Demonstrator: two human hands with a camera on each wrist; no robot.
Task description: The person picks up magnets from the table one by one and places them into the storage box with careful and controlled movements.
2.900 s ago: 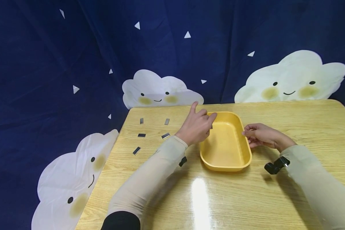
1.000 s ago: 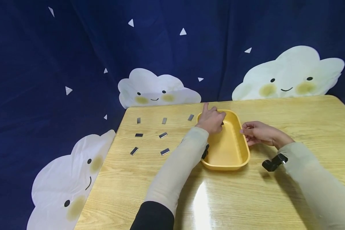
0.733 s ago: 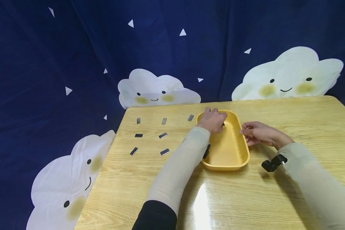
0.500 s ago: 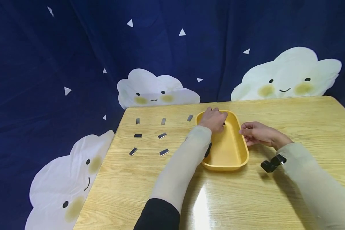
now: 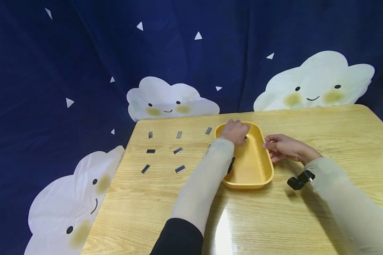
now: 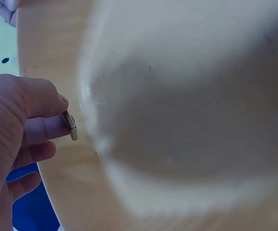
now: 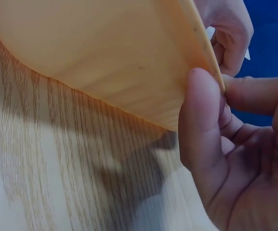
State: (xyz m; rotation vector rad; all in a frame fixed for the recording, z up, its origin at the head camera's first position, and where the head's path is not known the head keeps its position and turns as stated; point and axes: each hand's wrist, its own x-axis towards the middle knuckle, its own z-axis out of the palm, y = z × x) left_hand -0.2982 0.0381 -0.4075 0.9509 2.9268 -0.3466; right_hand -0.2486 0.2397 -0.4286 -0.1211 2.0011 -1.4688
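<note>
My left hand (image 5: 235, 132) is over the far left part of the yellow plastic tray (image 5: 247, 186). In the left wrist view, its thumb and index finger pinch a small, flat metal piece (image 6: 72, 126); the other fingers are loosely bent. Only a dark bit of it shows beside the fingers in the head view. At the tray's right side, my right hand (image 5: 285, 148) pinches the rim between thumb and finger, as the right wrist view shows. Several similar small rectangular metal pieces (image 5: 180, 169) lie spaced out in rows on the table left of the tray.
The wooden table (image 5: 134, 212) runs up to a dark blue curtain (image 5: 178, 53) with white clouds. My left sleeve (image 5: 201, 184) crosses the table and partly covers one metal piece. A black wrist camera (image 5: 301, 180) juts out below my right wrist.
My left hand has moved right from the tray's left edge to over its inside, and its raised finger has folded down. More pieces show where the arm was. The right hand stays on the rim.
</note>
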